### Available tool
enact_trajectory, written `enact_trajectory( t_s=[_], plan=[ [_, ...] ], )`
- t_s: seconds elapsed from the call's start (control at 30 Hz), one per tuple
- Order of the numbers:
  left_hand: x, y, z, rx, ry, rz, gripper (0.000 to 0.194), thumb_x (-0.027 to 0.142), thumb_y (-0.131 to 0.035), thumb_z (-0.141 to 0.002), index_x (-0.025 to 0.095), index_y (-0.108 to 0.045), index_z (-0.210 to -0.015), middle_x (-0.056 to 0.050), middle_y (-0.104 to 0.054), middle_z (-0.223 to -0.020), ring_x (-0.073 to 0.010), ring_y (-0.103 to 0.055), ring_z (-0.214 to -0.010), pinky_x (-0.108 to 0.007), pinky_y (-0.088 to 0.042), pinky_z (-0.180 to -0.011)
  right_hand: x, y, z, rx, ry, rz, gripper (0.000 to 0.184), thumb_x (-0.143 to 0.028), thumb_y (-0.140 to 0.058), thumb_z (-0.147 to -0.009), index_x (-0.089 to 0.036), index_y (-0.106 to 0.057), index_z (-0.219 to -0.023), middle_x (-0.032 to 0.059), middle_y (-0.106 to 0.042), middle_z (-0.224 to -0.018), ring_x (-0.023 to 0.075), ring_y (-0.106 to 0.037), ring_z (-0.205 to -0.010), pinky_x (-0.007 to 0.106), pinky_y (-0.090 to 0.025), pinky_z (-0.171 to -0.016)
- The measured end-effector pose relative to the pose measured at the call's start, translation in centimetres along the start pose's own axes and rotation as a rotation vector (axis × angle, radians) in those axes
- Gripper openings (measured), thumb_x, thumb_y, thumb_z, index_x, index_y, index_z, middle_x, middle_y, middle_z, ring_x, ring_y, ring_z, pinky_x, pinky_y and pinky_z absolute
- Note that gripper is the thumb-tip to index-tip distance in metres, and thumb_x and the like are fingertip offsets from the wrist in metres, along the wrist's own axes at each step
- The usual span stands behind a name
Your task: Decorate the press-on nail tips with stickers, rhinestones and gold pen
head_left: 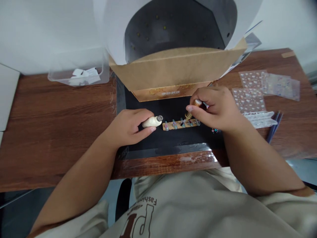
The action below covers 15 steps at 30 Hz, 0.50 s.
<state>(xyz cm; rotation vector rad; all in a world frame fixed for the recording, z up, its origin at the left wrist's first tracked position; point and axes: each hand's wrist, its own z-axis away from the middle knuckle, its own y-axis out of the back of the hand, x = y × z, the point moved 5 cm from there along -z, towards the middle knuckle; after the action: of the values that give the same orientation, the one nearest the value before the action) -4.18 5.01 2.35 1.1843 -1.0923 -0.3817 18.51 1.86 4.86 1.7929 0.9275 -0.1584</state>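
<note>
My left hand [135,127] is closed around a cream-coloured, finger-shaped piece [149,122] with a grey, nail-like tip pointing right. A tan strip [177,127] lies just right of it on the black mat [153,143], carrying several decorated false nails [174,124] in a row. Above the strip's right half, my right hand [214,107] pinches a gold-handled brush [189,114] with a pale top. The brush slants down to the left, its lower end at the middle nails; whether it touches is too small to tell. Small coloured decorations [214,131] lie under the right wrist.
A tan box-like panel [178,67] below a white hood with a round opening [116,39] stands behind the hands. On the left is a clear bin [105,74] of white papers. To the right lie patterned sheets [250,100], a clear plastic case [260,119] and dark blue sticks [273,127].
</note>
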Motion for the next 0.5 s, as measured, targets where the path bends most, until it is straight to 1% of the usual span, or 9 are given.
enact_trajectory(
  t_s=[0.2,0.33,0.4,0.5],
  plan=[
    [0.1,0.1,0.0,0.009,-0.005,0.005,0.026,0.044,-0.048,-0.094,0.02,-0.057,-0.093,0.0,-0.061,-0.074,-0.0127,-0.051,-0.06,-0.026,-0.036,-0.058,0.3,0.2,0.0,0.056,-0.008,0.052,0.021,-0.038,-0.061,-0.087,-0.023,-0.059,-0.073,-0.0014,-0.058,-0.059,0.0154,-0.053,-0.055,0.031,-0.037,-0.055],
    [0.2,0.1,0.0,0.019,-0.016,0.008,0.024,0.042,-0.049,-0.094,0.019,-0.058,-0.093,0.0,-0.06,-0.073,-0.0123,-0.051,-0.059,-0.026,-0.036,-0.058,-0.3,0.7,-0.2,0.091,0.022,0.027,0.019,-0.033,-0.061,-0.088,-0.022,-0.058,-0.073,-0.0014,-0.059,-0.059,0.0137,-0.053,-0.053,0.029,-0.036,-0.053],
    [0.2,0.1,0.0,0.02,-0.02,0.01,0.024,0.041,-0.05,-0.094,0.019,-0.058,-0.093,0.0,-0.06,-0.073,-0.0125,-0.052,-0.059,-0.026,-0.036,-0.058,-0.6,0.8,-0.2,0.072,0.036,-0.003,0.019,-0.031,-0.06,-0.088,-0.022,-0.058,-0.073,-0.0019,-0.057,-0.058,0.0123,-0.051,-0.051,0.028,-0.035,-0.051],
    [0.2,0.1,0.0,0.018,-0.02,0.01,0.024,0.041,-0.05,-0.093,0.019,-0.058,-0.093,0.0,-0.06,-0.073,-0.0127,-0.052,-0.06,-0.026,-0.036,-0.059,-0.9,0.5,-0.2,0.001,0.071,-0.042,0.021,-0.033,-0.061,-0.089,-0.022,-0.057,-0.072,-0.0029,-0.054,-0.057,0.0108,-0.047,-0.049,0.028,-0.033,-0.049]
  ],
)
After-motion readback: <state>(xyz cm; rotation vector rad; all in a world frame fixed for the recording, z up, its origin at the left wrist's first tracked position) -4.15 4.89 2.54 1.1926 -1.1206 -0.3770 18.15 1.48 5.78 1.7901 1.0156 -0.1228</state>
